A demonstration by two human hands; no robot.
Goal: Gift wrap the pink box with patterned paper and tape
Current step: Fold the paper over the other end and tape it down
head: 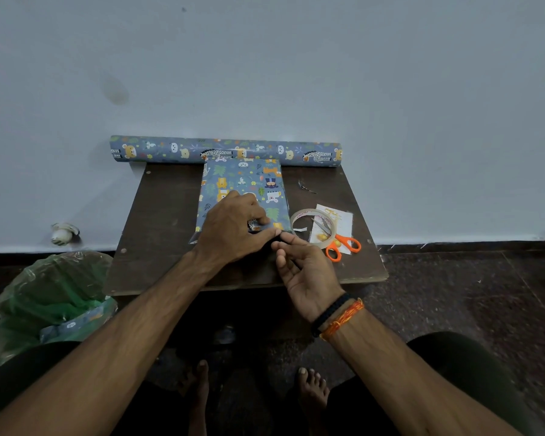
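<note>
Our left hand [233,229] presses curled fingers on the blue animal-print wrapped box [244,190] at centre frame, its long axis running upward; our right hand [299,262], just below-right, pinches at its near edge.

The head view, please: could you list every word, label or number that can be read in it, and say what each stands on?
Tape roll: pink lettering runs round the inner ring, too blurred to read.
White card under the scissors: a gold mark near its top edge, not legible.
Paper roll and wrapped box: small dark print beside the animals, too small to read.
Nothing in this view reads clearly.
</note>
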